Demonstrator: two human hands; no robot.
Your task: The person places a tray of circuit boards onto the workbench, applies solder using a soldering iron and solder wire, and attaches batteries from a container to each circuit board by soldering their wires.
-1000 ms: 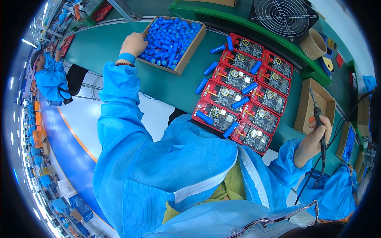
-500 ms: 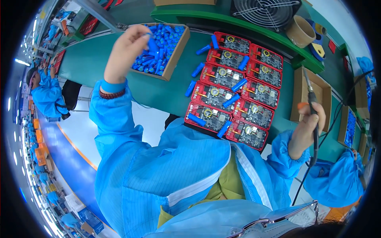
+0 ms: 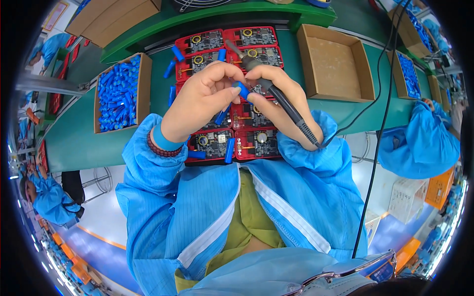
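Above the red trays, my left hand [image 3: 205, 101] pinches a blue cylindrical battery cell [image 3: 242, 91] between thumb and fingers. My right hand [image 3: 286, 91] grips a soldering iron [image 3: 287, 106] by its black handle, the tip pointing away to the far left. Its thumb and forefinger reach in to the same cell and seem to touch it. Beneath both hands lie red plastic cases [image 3: 256, 145] in two columns, each with a circuit board [image 3: 216, 143] inside. Loose blue cells lie on and beside the left column, one [image 3: 230, 150] near the front. My hands hide the middle cases.
A cardboard box of blue cells [image 3: 118, 93] stands at left, an open cardboard box [image 3: 335, 64] at right. The iron's black cable [image 3: 353, 126] runs off to the right. A green shelf edge [image 3: 222, 18] crosses the back. A co-worker in blue [image 3: 419, 143] sits at right.
My left hand has come from the box of cells to the middle, now with a cell. My right hand has brought the soldering iron inward to meet it. The view has turned.
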